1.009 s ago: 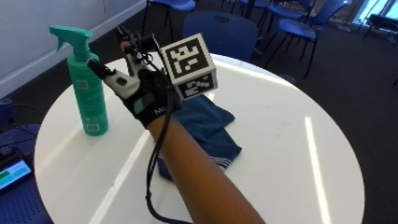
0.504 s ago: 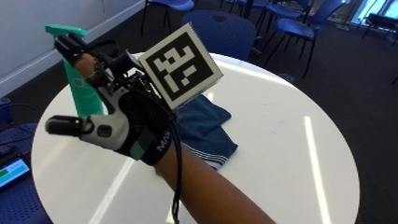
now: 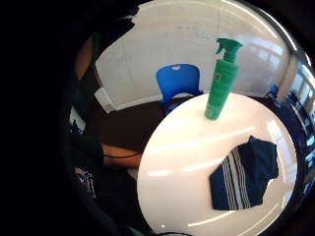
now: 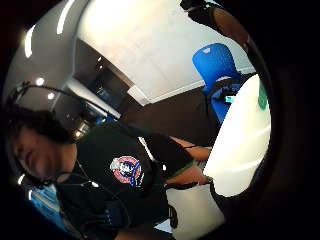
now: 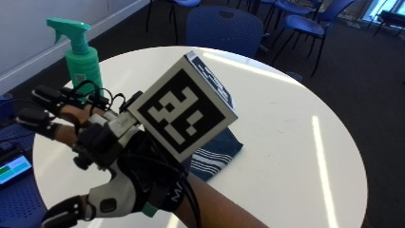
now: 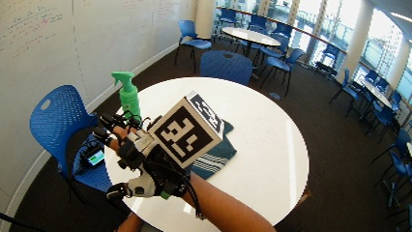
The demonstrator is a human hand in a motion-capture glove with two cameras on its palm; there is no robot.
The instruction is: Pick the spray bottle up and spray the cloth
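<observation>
A green spray bottle [image 5: 81,57] stands upright near the far left edge of the round white table [image 5: 297,142]. My gloved right hand [image 5: 117,164] hovers above the table's near left part, fingers [image 5: 47,97] spread and straight, holding nothing. It is well short of the bottle and does not touch it. A dark blue cloth with white stripes [image 5: 218,152] lies crumpled at the table's middle, partly hidden behind my hand. The little finger side palm view looks down on the bottle [image 3: 221,78] and the cloth [image 3: 243,174], which lie apart on the table.
A blue chair [image 5: 225,26] stands at the table's far side, with more chairs behind it. Another blue chair [image 6: 54,125] stands at the left beside the wall, and a small screen device [image 5: 13,168] lies on it.
My hand has drawn back from beside the bottle toward the near left edge, and its fingers have spread. The bottle and cloth stay in place.
</observation>
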